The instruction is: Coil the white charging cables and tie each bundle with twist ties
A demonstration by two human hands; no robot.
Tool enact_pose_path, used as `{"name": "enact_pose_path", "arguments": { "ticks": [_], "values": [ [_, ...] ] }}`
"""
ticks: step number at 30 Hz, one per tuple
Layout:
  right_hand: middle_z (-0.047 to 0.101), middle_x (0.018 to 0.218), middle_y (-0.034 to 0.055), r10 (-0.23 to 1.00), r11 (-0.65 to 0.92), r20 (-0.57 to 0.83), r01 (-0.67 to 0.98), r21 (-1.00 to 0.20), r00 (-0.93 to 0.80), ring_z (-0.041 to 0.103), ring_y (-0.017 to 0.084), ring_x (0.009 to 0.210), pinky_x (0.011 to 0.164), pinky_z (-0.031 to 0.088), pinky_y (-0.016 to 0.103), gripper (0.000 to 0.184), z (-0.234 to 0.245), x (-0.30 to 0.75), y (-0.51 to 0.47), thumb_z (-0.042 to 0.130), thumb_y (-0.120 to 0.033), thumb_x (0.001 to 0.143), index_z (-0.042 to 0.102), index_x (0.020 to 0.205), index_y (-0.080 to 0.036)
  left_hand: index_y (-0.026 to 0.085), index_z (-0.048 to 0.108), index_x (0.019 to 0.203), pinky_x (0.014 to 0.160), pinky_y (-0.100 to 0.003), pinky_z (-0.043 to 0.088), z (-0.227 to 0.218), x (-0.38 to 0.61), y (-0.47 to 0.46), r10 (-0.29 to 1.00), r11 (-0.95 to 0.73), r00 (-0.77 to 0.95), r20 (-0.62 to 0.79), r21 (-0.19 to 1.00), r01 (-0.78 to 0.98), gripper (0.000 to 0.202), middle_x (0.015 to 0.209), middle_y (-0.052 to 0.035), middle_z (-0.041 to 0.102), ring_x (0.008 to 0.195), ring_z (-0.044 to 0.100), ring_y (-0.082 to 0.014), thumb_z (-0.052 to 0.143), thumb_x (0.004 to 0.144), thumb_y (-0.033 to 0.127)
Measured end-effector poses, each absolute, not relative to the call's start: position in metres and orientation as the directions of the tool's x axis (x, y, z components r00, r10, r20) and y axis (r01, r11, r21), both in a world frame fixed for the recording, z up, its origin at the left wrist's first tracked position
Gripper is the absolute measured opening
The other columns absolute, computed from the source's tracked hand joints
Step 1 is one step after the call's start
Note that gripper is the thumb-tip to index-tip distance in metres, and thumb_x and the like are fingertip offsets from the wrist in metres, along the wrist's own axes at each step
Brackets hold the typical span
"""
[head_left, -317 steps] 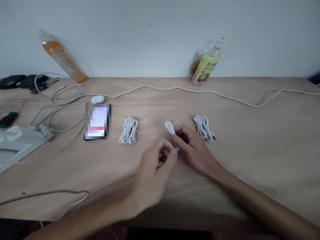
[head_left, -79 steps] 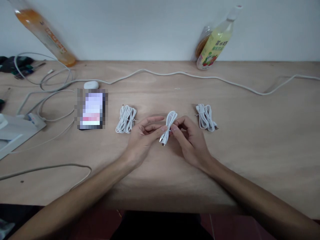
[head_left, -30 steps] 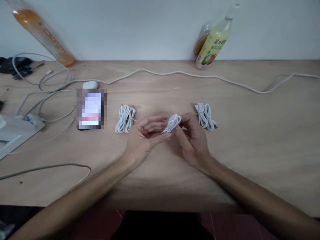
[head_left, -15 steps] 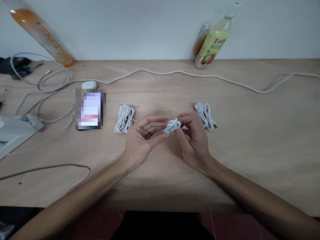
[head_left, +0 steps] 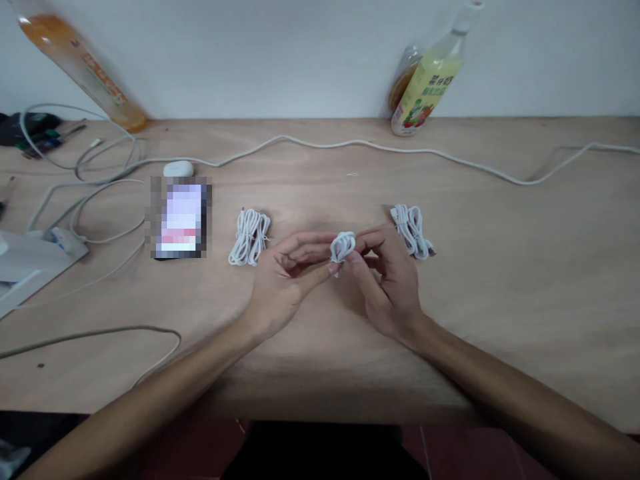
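Note:
Between my two hands, above the middle of the table, is a small bundle of white cable [head_left: 343, 246], coiled into loops. My left hand [head_left: 293, 270] pinches its left side between thumb and fingers. From the right, my right hand [head_left: 387, 267] grips it with thumb and bent fingers. Just left of my left hand lies a second coiled white cable [head_left: 249, 237], tied round the middle. A third white cable bundle [head_left: 413, 232] rests beyond my right hand, with a plug end at its lower right.
A phone [head_left: 181, 220] with a blurred screen lies left, below a white earbud case [head_left: 179, 169]. A long white cord [head_left: 320, 145] crosses the table's back. An orange drink bottle [head_left: 83, 73] and a yellow one [head_left: 430, 80] stand by the wall. A white box [head_left: 35, 267] sits left.
The cable bundle in my hands has turned from lying slanted to standing more upright, its loops now facing up. My hands have hardly moved.

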State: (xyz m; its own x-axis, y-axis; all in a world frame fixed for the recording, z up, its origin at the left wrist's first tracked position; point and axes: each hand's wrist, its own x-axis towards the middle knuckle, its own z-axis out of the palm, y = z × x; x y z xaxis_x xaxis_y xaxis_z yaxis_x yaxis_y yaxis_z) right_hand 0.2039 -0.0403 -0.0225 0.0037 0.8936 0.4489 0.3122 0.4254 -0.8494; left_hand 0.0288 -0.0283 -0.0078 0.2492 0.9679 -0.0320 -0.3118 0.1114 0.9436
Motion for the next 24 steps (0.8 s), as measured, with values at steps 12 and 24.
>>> {"name": "enact_pose_path", "arguments": {
  "ticks": [12, 24],
  "values": [
    [0.052, 0.067, -0.0067, 0.986, 0.157, 0.157, -0.014, -0.988, -0.048, 0.046, 0.011, 0.055, 0.053, 0.042, 0.026, 0.023, -0.014, 0.203, -0.036, 0.075, -0.035, 0.099, 0.061, 0.083, -0.025, 0.018, 0.078, 0.114, 0.101, -0.038, 0.066, -0.013, 0.025, -0.025, 0.949, 0.112, 0.314, -0.025, 0.958, -0.262, 0.037, 0.108, -0.0064, 0.087, 0.107, 0.083, -0.024, 0.097, 0.083, 0.025],
    [0.063, 0.06, -0.0044, 0.912, -0.145, -0.123, -0.027, -0.989, -0.391, 0.05, 0.009, 0.048, 0.046, 0.036, 0.024, 0.026, -0.005, 0.235, -0.006, 0.09, -0.038, 0.083, 0.074, 0.074, -0.02, 0.019, 0.073, 0.113, 0.097, -0.034, 0.064, -0.01, 0.023, -0.017, 0.88, 0.21, 0.473, -0.052, 0.934, -0.288, 0.038, 0.099, -0.0022, 0.086, 0.098, 0.084, -0.0215, 0.096, 0.083, 0.022]
  ]
}}
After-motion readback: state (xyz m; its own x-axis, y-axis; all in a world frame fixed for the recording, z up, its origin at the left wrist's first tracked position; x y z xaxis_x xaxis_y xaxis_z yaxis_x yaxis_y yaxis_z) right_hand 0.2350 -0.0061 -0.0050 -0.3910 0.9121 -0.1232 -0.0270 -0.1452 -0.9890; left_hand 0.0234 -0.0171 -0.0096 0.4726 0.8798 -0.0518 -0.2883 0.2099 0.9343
